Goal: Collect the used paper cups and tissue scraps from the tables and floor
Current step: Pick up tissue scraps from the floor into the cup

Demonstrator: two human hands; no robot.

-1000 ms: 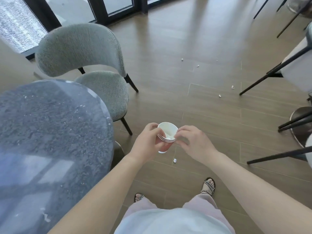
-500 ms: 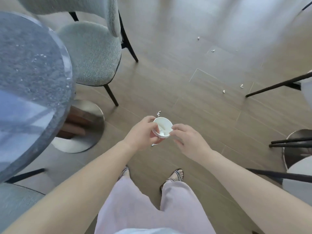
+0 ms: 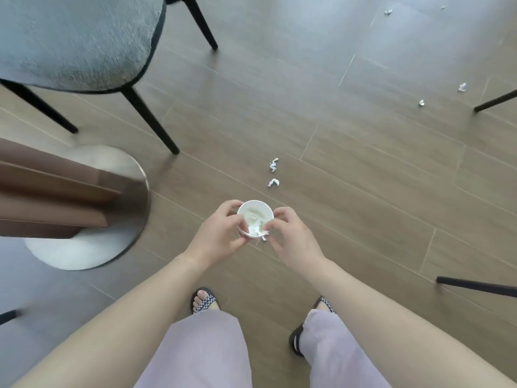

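From the head view, looking straight down, the left hand (image 3: 216, 235) wraps its fingers around a white paper cup (image 3: 255, 217) and holds it upright above the wooden floor (image 3: 363, 169), in front of the person's body. The cup's mouth faces the camera, and crumpled white tissue (image 3: 256, 226) lies inside it. The right hand (image 3: 293, 238) is at the cup's right rim, its fingertips (image 3: 268, 226) pinched narrow at the edge of the tissue; whether they grip a scrap cannot be told. A small white bit shows just below the cup between the two hands.

On the floor just beyond the cup lie two twisted tissue scraps (image 3: 273, 173), one a little farther than the other. More scraps (image 3: 441, 94) lie far to the right, near a thin black chair leg (image 3: 495, 100), and another pair (image 3: 388, 12) sits near the far edge.

A grey upholstered chair (image 3: 78, 37) on black legs stands at far left. Near it, the round metal base (image 3: 92, 208) of the counter rests on the floor. The person's sandalled feet (image 3: 203, 299) and pale trousers (image 3: 201, 351) show at the near edge.
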